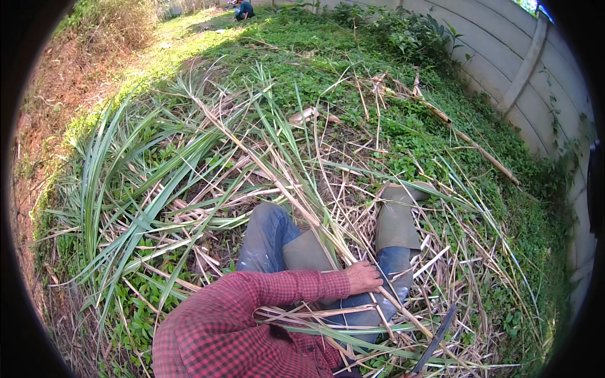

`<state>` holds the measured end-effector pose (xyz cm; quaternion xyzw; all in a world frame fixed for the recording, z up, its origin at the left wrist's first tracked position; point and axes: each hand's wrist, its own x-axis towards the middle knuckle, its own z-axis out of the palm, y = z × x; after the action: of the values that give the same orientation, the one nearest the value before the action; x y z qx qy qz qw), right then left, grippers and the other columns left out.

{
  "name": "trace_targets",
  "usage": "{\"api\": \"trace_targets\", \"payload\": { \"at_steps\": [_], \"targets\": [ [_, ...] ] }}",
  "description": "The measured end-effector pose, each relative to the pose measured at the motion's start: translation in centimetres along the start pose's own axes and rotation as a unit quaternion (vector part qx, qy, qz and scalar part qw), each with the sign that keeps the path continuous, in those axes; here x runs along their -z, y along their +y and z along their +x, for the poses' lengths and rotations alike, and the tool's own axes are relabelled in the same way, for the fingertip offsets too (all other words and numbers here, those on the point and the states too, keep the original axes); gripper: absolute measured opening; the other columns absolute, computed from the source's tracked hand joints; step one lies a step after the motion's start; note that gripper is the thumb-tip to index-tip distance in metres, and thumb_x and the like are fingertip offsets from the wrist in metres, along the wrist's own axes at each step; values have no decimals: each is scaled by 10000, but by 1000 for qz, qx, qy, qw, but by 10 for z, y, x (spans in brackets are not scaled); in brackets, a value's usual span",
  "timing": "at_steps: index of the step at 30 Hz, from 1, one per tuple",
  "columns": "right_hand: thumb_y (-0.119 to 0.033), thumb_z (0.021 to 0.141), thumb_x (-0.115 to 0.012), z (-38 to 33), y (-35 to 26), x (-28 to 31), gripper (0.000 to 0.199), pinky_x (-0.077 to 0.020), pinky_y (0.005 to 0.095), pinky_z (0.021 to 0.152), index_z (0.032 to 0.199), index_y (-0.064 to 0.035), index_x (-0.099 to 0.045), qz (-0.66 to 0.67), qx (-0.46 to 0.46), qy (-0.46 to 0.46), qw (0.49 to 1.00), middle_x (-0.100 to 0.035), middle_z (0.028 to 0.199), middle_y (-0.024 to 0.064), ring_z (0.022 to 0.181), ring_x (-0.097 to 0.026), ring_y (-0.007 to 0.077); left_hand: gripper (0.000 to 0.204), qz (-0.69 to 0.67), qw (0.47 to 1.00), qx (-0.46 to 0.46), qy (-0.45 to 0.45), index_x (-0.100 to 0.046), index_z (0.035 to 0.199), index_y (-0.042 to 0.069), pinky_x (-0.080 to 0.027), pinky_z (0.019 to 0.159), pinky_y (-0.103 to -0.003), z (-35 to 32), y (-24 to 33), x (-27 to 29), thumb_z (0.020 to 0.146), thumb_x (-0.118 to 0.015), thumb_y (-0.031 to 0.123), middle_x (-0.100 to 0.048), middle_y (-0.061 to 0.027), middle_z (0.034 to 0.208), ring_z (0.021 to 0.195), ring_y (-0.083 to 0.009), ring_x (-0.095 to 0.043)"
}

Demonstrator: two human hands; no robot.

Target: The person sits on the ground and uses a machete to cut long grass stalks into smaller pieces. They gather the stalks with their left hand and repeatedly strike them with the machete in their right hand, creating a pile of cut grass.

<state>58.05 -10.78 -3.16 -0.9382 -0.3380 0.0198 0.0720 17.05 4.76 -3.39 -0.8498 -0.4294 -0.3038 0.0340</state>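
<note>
Holding the work at what we judge a middle stage, we have a bundle of long, thin tan-and-green stalks (pixel 312 220) slanting across our legs, its far end spread over the litter and its near end running toward the lower right. Our bare left hand (pixel 364 277), at the end of a red-and-black checked sleeve (pixel 309 285), is closed over the bundle beside the right knee. Our right hand is out of sight toward the lower edge, so we cannot tell whether it grips anything. Near that edge lies a long, dark, narrow metal blade (pixel 436 340), its handle end cut off from view.

As far as we can see, the part that is done is the drawing together of these few stalks under one palm. Much else appears unsorted: green leaves mix with dry stems in the bundle, and no tie shows around it. More pale dry stems lie loose around our olive rubber boot (pixel 398 217) and our dusty blue trousers (pixel 268 236).

To our left, a broad spread of long, strap-shaped green leaves (pixel 165 194) lies ungathered. Farther out, a thick tan cane (pixel 485 154) rests apart on low leafy green plants (pixel 422 148), before a grey panelled wall (pixel 485 38). Another person in blue (pixel 244 9) crouches far off.
</note>
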Motion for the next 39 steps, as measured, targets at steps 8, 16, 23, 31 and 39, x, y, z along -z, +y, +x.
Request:
{"api": "trace_targets", "payload": {
  "at_steps": [8, 16, 23, 31, 39],
  "targets": [
    [-300, 731, -649, -1, -10, -8, 500, -459, 428, 794, 1113, -6, -516, 17, 17, -7, 1000, -610, 951, 235, 897, -586, 366, 281, -14, 998, 20, -60, -530, 744, 140, -402, 636, -342, 7, -2, 0, 787, -560, 416, -528, -21, 701, 730, -185, -539],
    [-319, 734, -650, 3, -2, -10, 520, -459, 425, 791, 1122, 0, -515, 23, 19, 1, 1000, -611, 952, 235, 893, -588, 360, 207, -25, 999, 10, 27, -563, 801, 113, -414, 788, -360, 1, -4, 28, 786, -608, 315, -512, -46, 741, 787, -201, -539],
    [-335, 737, -652, 7, 1, -9, 538, -459, 423, 788, 1129, 6, -514, 30, 14, -5, 999, -612, 954, 234, 890, -589, 354, 280, -470, 710, 523, 19, -578, 1002, 61, -418, 879, -389, -50, 9, 68, 859, -589, 301, -553, -56, 1004, 955, -181, -536],
    [-354, 740, -654, 10, 5, -7, 558, -459, 420, 785, 1137, 12, -514, 36, 12, 5, 999, -612, 956, 234, 886, -590, 348, 372, -742, 271, 452, 415, -514, 985, 77, -491, 728, -348, -27, -73, 82, 889, -495, 435, -563, -73, 794, 759, -204, -585],
    [-373, 744, -656, 11, 45, -9, 579, -458, 417, 782, 1146, 19, -513, 59, 7, 9, 998, -613, 957, 234, 883, -591, 342, 461, -742, 243, 411, 469, -378, 612, 159, -181, 327, -254, 8, -91, 70, 901, -401, 517, -246, 49, 429, 329, -99, -228]
  ]
}}
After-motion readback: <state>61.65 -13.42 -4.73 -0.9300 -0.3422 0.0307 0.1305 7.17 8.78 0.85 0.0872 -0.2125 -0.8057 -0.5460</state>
